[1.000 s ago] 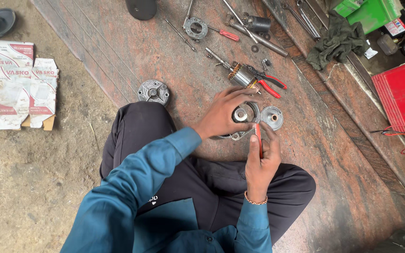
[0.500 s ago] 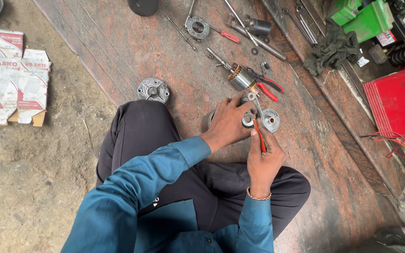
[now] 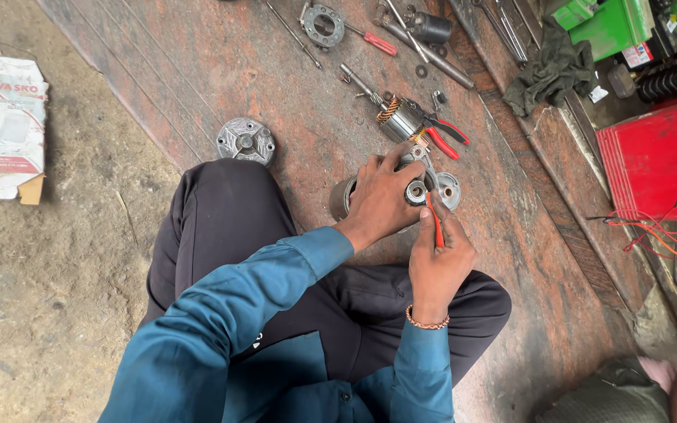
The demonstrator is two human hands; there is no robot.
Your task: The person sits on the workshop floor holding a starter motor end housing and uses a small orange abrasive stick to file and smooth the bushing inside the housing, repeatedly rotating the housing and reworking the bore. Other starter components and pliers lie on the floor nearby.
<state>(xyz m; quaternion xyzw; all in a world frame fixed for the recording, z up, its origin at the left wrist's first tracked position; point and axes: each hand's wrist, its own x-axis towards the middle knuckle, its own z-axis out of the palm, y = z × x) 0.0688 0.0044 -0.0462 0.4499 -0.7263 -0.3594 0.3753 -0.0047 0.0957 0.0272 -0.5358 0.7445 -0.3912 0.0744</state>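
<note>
Person sits cross-legged on the floor [image 3: 221,70], a reddish stone slab beside bare dirt, working low over the knees so parts stay within arm's reach.

Left hand [image 3: 381,196] wraps over a short metal cylinder [image 3: 342,197], apparently a small motor housing, fingers curled around its front end; the grip pins it against the floor and presents a small round bearing [image 3: 416,192] toward the other hand. Right hand [image 3: 439,262] is closed around a red-handled tool [image 3: 436,225], likely a small screwdriver, shaft pointing up and forward with its tip at or just beside the bearing. Exact contact cannot be told; the fingers crowd the spot.

Just beyond the hands lies a round metal end cap [image 3: 448,188], touching or almost touching the cylinder, set close as if taken off the same unit. Farther out, a copper-wound rotor [image 3: 397,119] lies with red-handled pliers [image 3: 442,135] across it. A second round cap [image 3: 246,141] sits apart by the left knee, out of the way.

Loose tools line the far edge: a ring-shaped part [image 3: 323,23], a red screwdriver [image 3: 371,39], long steel rods [image 3: 429,51]. A dark rag [image 3: 550,70] lies at right, near a red box [image 3: 656,160]. Cardboard cartons [image 3: 1,110] rest on the dirt at left.
</note>
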